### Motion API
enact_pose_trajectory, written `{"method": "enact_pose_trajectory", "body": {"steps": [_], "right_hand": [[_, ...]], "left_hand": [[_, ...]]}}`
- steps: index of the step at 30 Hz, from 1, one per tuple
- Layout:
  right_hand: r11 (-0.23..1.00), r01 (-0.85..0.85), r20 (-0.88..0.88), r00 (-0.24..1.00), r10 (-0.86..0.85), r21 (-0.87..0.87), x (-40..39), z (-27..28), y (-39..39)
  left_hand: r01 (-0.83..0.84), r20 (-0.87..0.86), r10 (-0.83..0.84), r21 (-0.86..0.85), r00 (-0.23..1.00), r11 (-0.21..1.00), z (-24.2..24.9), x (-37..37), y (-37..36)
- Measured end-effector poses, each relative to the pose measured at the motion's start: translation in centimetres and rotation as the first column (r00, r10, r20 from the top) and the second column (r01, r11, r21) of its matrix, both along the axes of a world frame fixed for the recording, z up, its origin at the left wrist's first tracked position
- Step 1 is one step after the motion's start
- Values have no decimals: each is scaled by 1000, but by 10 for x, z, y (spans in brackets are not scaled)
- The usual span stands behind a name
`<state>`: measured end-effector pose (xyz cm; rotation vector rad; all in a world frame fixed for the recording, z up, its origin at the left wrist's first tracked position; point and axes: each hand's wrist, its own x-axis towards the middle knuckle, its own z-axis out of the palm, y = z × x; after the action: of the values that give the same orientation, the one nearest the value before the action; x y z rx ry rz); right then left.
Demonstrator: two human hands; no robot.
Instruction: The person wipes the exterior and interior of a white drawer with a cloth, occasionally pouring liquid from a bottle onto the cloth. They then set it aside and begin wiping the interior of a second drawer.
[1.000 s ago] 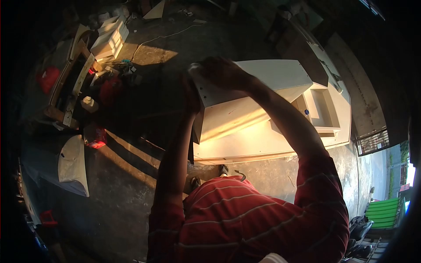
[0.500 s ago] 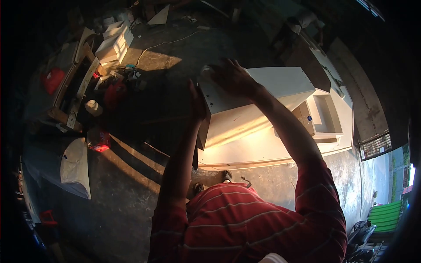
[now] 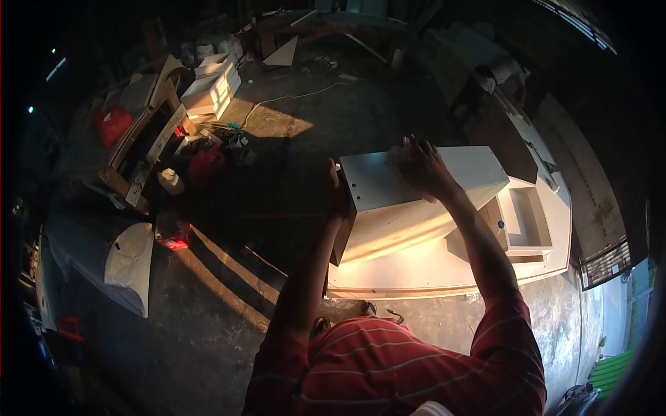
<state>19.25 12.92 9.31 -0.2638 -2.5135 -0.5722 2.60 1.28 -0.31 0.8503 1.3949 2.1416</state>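
A long white wooden box (image 3: 361,182) lies on a large pale panel (image 3: 388,281) in front of me. On its top face is my right hand (image 3: 427,170), fingers bent over a pale, crumpled cloth (image 3: 397,159) that is partly hidden and blurred. My left hand (image 3: 338,191) is against the box's dark left end, fingers stretched upward along it and holding nothing. Small dark holes show on the top near that end. To the right, an open drawer-like white tray (image 3: 531,218) sits on the panel, near a small blue-capped object (image 3: 501,224).
A wooden workbench (image 3: 111,177) stands at left, with a red bag (image 3: 112,126) on it. Stacked white boxes (image 3: 208,93), a white jug (image 3: 170,182) and a red package (image 3: 173,232) are on the floor. Another person (image 3: 505,73) bends over boards at back right.
My right hand has slid with the cloth from the box's left end rightward along its top. My left hand stays at the left end. The whole view has shifted slightly.
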Motion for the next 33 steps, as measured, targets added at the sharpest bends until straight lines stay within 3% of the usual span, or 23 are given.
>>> {"method": "enact_pose_trajectory", "body": {"steps": [1,3,5,6,7,9,10,11,12,13,14,15,17,19,20,21,22,23,24,26,27,29,33], "right_hand": [[1000,10,-7,1000,-10,0,-1,1,-7],[989,-61,111,991,76,-131,-14,3,-41],[954,-112,48,990,130,-277,-20,11,-70],[945,-229,-90,973,213,-236,-20,8,-63],[948,-201,-94,979,184,-245,-14,4,-50],[964,-257,76,962,262,-73,-1,1,-17],[966,-236,14,971,238,-108,11,2,-3],[979,-111,108,985,131,-174,24,1,21],[912,143,180,981,-78,-385,37,17,24],[835,291,207,954,-217,-467,50,24,36],[830,284,34,952,-306,-481,64,-1,81],[740,412,101,898,-428,-532,80,15,90],[695,446,220,892,-394,-564,104,31,104],[763,536,187,843,-505,-362,110,13,120],[872,335,254,933,-255,-357,106,7,129],[807,345,114,936,-332,-479,93,-6,101],[841,247,71,967,-244,-482,83,-6,58],[867,146,28,988,-151,-476,78,3,31],[863,155,31,987,-160,-481,80,5,33],[836,204,69,978,-196,-510,88,4,41],[815,254,32,960,-279,-521,96,2,62],[691,539,210,837,-505,-482,117,19,105],[638,675,335,738,-585,-371,128,25,122]], "left_hand": [[10,-7,-10,0,1000,1000,16,6,-10],[266,225,-277,79,934,961,39,6,-26],[283,236,-308,138,922,949,17,-7,-12],[284,254,-328,195,910,939,5,-12,-5],[312,256,-352,185,900,932,-2,-16,-4],[291,303,-284,24,910,957,-11,-24,-2],[311,304,-302,18,904,950,-3,-19,-6],[297,250,-284,-14,926,955,14,-12,-16],[277,194,-264,-41,945,960,24,-9,-21],[288,195,-276,-41,941,957,19,-13,-17],[376,282,-377,59,882,925,10,-20,-13],[445,356,-474,165,805,880,4,-23,-10],[447,377,-483,185,790,875,5,-22,-10],[417,432,-466,209,772,884,1,-26,-6],[424,433,-471,208,768,882,1,-23,-5],[297,392,-325,132,861,946,9,-16,-10],[157,334,-170,65,927,985,13,-11,-11],[165,334,-177,65,926,984,8,-15,-7],[275,382,-305,133,872,952,-2,-25,-5],[421,483,-484,241,730,875,-12,-32,-7],[432,482,-490,234,727,871,-6,-30,-9],[479,486,-527,230,698,847,9,-24,-18],[366,340,-382,113,859,924,11,-23,-15]]}}
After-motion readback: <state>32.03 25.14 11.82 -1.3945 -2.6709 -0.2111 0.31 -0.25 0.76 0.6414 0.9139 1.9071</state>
